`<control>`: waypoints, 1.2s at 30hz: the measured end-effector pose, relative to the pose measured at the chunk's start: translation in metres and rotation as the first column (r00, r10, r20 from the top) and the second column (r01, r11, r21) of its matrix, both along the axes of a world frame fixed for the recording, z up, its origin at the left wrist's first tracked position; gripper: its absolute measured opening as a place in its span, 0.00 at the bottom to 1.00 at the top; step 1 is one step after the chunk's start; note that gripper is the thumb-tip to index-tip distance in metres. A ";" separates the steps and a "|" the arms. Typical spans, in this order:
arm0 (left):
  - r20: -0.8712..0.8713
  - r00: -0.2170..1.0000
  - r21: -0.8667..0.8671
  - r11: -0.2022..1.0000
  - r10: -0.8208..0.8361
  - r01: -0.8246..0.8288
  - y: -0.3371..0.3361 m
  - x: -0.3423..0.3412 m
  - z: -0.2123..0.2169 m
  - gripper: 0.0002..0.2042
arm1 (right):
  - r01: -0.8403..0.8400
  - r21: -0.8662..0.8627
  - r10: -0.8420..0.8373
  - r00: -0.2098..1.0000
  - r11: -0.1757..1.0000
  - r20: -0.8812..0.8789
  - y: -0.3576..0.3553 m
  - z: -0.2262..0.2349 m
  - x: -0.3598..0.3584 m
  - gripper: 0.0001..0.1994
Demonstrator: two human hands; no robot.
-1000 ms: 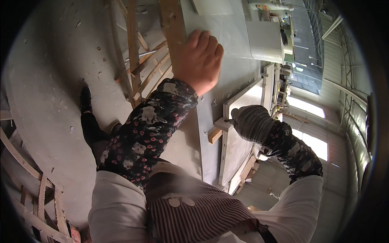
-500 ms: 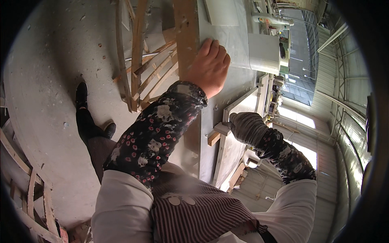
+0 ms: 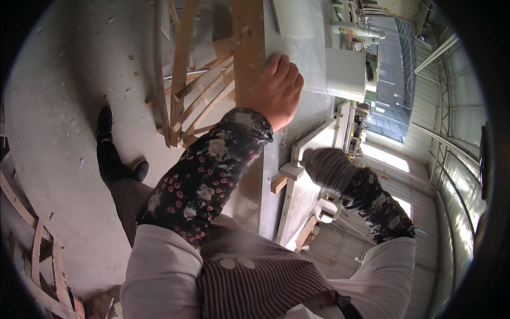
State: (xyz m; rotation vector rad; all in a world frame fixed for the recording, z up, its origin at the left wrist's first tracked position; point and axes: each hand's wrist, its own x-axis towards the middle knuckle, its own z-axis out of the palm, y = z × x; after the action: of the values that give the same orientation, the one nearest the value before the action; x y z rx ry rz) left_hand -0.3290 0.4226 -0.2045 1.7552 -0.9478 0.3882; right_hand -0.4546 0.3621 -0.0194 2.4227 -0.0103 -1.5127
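My bare left hand rests on the grey tabletop, close to its brown edge. Its fingers are curled under, so whatever they may hold is hidden. My right hand wears a dark grey striped glove, smeared by motion, with its fingers hard to make out. It is over the pale framed panel, beside a small light block on the panel's edge. Below that block a short wooden piece sticks out. Floral sleeve covers lie over both forearms.
Wooden slats and frames stand beside the table, and more timber lies at lower left. A flat pale board lies on the tabletop. A white box-like block and cluttered shelves are farther right. A shoe shows on the grey floor.
My right hand has shifted slightly right, a little away from the light block, and blurs with motion. My left hand stays in nearly the same place.
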 end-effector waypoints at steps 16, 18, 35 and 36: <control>-0.012 1.000 -0.029 1.000 -0.009 0.009 0.000 0.000 0.000 0.12 | -0.052 -0.263 0.102 0.979 0.963 0.179 -0.014 -0.002 0.007 0.13; -0.010 1.000 -0.024 1.000 0.001 -0.001 0.000 0.003 -0.001 0.11 | -0.147 -0.214 0.186 0.966 0.966 0.177 -0.016 0.004 0.008 0.12; 0.031 0.999 -0.020 1.000 0.018 -0.017 0.001 0.002 -0.001 0.12 | 0.034 -0.022 -0.035 0.999 0.999 -0.033 0.004 -0.001 -0.001 0.15; -0.007 1.000 -0.046 0.999 -0.005 0.005 0.001 0.002 0.000 0.13 | 0.054 -0.049 -0.055 0.998 0.997 -0.015 0.005 -0.004 -0.003 0.11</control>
State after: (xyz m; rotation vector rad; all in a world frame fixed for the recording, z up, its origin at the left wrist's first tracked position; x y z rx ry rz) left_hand -0.3273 0.4237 -0.2048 1.7109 -0.9311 0.3972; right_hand -0.4580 0.3674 -0.0229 2.3900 -0.1095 -1.5369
